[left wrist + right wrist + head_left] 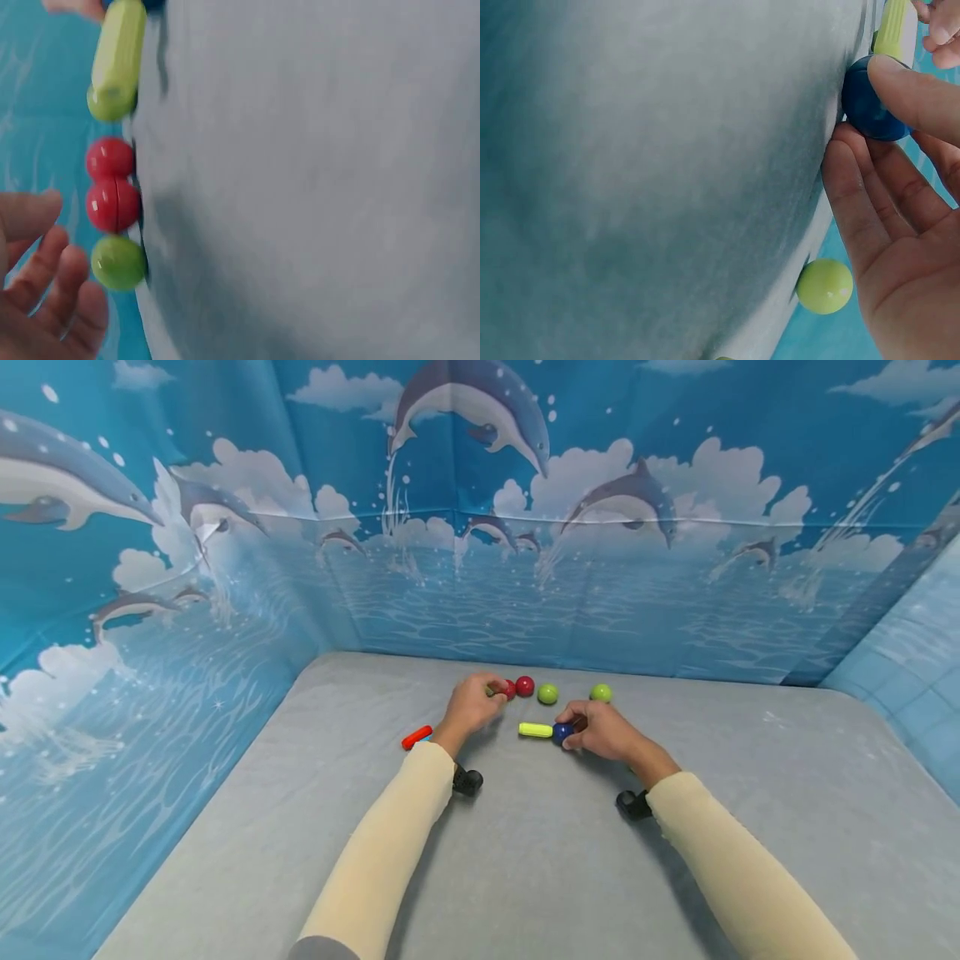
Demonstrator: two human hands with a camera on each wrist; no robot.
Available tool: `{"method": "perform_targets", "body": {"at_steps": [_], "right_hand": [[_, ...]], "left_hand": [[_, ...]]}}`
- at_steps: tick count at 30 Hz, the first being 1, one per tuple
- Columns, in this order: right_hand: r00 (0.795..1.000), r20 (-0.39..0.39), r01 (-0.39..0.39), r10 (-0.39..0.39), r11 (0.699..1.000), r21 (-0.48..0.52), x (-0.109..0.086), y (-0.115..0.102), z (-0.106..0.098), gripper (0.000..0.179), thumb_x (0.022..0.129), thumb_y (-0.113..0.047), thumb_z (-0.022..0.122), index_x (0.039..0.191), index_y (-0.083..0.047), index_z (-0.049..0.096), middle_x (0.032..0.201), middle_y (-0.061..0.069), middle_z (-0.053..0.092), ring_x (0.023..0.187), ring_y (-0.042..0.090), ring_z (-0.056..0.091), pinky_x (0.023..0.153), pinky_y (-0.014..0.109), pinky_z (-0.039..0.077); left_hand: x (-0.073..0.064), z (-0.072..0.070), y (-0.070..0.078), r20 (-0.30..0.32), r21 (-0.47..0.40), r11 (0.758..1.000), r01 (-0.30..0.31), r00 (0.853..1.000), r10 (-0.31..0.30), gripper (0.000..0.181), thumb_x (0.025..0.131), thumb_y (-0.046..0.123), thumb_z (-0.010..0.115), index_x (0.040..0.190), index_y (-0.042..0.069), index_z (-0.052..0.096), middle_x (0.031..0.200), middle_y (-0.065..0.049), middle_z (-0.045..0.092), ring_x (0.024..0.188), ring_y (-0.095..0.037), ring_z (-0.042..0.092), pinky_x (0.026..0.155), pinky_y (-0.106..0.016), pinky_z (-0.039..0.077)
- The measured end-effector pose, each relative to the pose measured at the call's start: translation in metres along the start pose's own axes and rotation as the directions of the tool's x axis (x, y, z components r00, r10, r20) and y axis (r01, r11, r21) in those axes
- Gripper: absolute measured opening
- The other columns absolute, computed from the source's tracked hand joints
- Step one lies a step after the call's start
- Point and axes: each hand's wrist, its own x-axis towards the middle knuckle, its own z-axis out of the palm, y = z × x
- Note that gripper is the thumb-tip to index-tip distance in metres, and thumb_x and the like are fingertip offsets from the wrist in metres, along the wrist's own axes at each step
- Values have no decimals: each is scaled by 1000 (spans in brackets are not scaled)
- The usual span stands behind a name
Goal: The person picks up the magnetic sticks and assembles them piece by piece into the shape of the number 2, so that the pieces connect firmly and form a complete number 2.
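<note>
My right hand [600, 731] pinches a glossy blue ball [870, 101] between thumb and fingers. A ribbed yellow-green handle [536, 730] extends leftward from this ball, giving the pair a maraca-like shape. Further left, my left hand [472, 702] hovers with loosely bent, parted fingers beside a green ball [118, 262]. In the left wrist view there is a gap between those fingers and the balls. Two red balls, one nearer [112, 205] and one beyond [110, 158], sit side by side past the green one. In the head view the left fingers partly cover this row.
Another green ball [547, 693] lies right of the red ones, and one more [601, 692] sits behind my right hand. A red stick-shaped piece [417, 737] rests by my left wrist, with a bit of blue beside it. A dolphin-print curtain [480, 593] borders the grey table [540, 877].
</note>
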Motion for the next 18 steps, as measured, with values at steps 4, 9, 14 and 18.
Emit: {"method": "perform_targets", "body": {"at_steps": [4, 9, 14, 18], "right_hand": [[1000, 2, -8, 8, 1000, 4, 0, 1, 2, 24, 86, -1, 72, 109, -4, 67, 117, 18, 68, 104, 27, 64, 77, 32, 55], [1000, 1, -29, 29, 999, 18, -1, 1, 0, 24, 87, -2, 72, 110, -4, 66, 117, 18, 68, 105, 28, 64, 78, 32, 56], [1000, -5, -12, 12, 1000, 10, -1, -1, -1, 24, 86, -1, 72, 110, -4, 66, 117, 19, 67, 105, 28, 65, 78, 33, 56], [1000, 0, -11, 11, 1000, 8, 0, -2, 1, 24, 87, -2, 72, 110, -4, 66, 117, 19, 67, 105, 28, 65, 78, 32, 56]], "left_hand": [[10, -7, -7, -18, 140, 990, 14, 1000, -12, 33, 94, 13, 64, 127, 17, 67, 134, -3, 60, 124, -26, 57, 98, -43, 50], [19, -8, -8, 73, 338, 938, -80, 996, 59, 45, 95, 15, 62, 140, 22, 58, 156, 3, 43, 141, -27, 43, 111, -49, 40], [22, 0, -5, 147, 412, 904, -116, 987, 59, 47, 97, 19, 61, 143, 28, 54, 151, 6, 50, 143, -24, 38, 112, -45, 35], [22, 5, -3, 130, 439, 895, -78, 991, 23, 42, 97, 19, 61, 137, 31, 60, 137, 7, 63, 138, -21, 43, 109, -39, 36]]}}
